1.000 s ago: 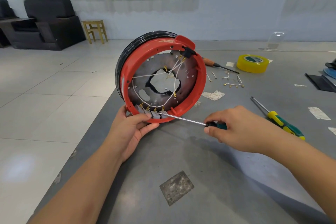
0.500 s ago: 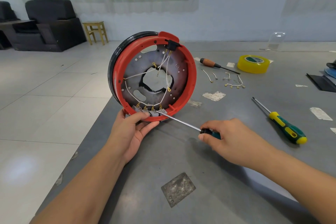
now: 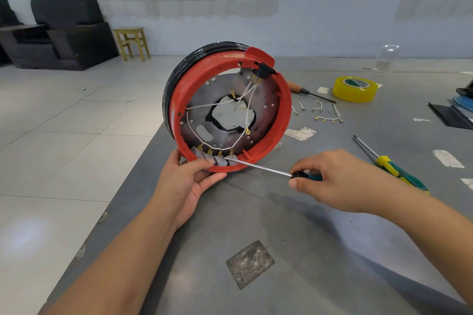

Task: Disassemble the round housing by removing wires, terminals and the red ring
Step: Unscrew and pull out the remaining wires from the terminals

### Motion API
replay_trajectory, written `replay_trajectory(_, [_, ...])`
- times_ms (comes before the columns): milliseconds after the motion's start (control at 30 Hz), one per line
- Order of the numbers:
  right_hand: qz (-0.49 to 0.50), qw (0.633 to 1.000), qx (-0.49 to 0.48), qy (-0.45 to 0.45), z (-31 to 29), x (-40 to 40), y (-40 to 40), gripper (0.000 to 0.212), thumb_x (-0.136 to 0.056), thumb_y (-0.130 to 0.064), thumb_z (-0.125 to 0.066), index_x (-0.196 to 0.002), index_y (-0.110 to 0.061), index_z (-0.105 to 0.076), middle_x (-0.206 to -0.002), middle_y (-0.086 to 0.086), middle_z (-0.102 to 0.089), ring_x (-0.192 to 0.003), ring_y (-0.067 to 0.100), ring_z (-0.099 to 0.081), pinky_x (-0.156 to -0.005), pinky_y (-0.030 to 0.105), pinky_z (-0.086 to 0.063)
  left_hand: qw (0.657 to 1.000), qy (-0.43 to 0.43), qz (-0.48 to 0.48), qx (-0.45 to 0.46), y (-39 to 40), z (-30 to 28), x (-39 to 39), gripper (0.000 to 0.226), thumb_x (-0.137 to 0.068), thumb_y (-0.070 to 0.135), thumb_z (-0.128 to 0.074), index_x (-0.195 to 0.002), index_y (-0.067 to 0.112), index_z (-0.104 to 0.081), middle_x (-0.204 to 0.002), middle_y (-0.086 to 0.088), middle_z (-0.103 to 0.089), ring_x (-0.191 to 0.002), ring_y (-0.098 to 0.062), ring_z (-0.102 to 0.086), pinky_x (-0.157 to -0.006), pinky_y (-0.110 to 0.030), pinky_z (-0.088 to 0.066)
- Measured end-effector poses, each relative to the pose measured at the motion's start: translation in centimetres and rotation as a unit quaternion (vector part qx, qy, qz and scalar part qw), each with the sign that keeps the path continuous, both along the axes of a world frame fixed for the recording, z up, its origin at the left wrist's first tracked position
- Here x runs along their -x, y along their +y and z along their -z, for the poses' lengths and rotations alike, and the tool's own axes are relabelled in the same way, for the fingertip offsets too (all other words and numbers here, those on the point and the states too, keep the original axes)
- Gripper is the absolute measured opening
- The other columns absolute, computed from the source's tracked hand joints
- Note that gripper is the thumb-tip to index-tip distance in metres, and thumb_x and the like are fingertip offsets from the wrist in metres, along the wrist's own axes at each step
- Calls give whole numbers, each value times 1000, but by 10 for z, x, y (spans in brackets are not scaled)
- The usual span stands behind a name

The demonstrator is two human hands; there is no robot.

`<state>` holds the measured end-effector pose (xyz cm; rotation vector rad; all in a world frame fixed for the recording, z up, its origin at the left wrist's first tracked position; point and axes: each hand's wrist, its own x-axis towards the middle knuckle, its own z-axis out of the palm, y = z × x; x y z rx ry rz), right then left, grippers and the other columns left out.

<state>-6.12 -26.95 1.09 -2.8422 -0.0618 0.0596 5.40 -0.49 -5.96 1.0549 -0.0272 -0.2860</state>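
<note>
The round housing [image 3: 225, 110] is standing on its edge at the near left part of the grey table [image 3: 294, 238], tilting so its open face is turning toward the camera. The red ring [image 3: 285, 120] is sitting around the open face, with a black rim [image 3: 174, 87] behind it on the left. Inside, white wires [image 3: 204, 106] are running across a dark metal plate [image 3: 266, 100], and gold terminals [image 3: 209, 152] are lining up along the bottom beside grey blocks [image 3: 220, 161].

The left hand [image 3: 189, 184] is gripping the bottom edge of the housing, the thumb pressing over the ring's inner lip and the fingers curling beneath. The right hand [image 3: 330, 181] is closing around the dark handle of a screwdriver [image 3: 258, 167], whose thin metal shaft is reaching left so that its tip is touching the grey blocks.

Right of that hand, a second screwdriver [image 3: 389, 163] with a yellow and green handle is lying on the table. Farther away, loose wire pieces [image 3: 323, 112] are lying in a small scatter, near a yellow tape roll [image 3: 354, 89] and a wooden-handled tool [image 3: 297, 87] partly hiding behind the ring. On the floor at the far left, a black armchair [image 3: 66, 30] and a small wooden stool [image 3: 131, 42] are standing by the wall.
</note>
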Motion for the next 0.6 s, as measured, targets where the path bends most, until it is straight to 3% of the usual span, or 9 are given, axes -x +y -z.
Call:
replay_trajectory(100, [-1,1000,-1,6,-4,-1,-4,26,-97,-56,-55,-109,-39,-71,-82,-22,-63,-76,-1,-59,-73,25,-50,1000,-14,10,-13,-2,-1,1,51,-87,-16,-64,-130,11,-56,-114,-22,-76,-101,-41,-76,-80,-46,-64])
replay_trajectory(233, [-2,1000,1,8,-4,-2,-5,24,-98,-55,-56,-108,-39,-71,-81,-21,-63,-72,-4,-59,-69,21,-48,1000,-15,19,-15,-3,-2,2,50,-88,-15,-64,-129,13,-57,-114,-23,-75,-101,-41,-76,-79,-44,-65])
replay_trajectory(367, [-1,1000,-16,1,4,-1,-2,25,-97,-54,-56,-107,-36,-70,-88,-12,-69,-81,7,-64,-79,35,-56,1000,-1,24,2,0,-2,2,49,-89,-12,-64,-132,8,-56,-114,-22,-76,-102,-41,-75,-79,-43,-64])
replay_trajectory(433, [4,1000,-29,-10,13,0,-1,24,-97,-54,-57,-105,-35,-70,-85,-13,-68,-79,8,-63,-77,37,-56,1000,10,19,12,1,-2,1,48,-90,-11,-63,-134,5,-54,-116,-23,-75,-104,-42,-75,-80,-44,-64])
replay_trajectory(600, [10,998,-48,-36,28,2,1,22,-96,-54,-58,-103,-37,-70,-79,-23,-64,-80,-3,-57,-59,16,-40,1000,21,0,17,0,-3,1,47,-91,-12,-62,-134,5,-54,-124,-29,-69,-104,-43,-74,-81,-46,-64])
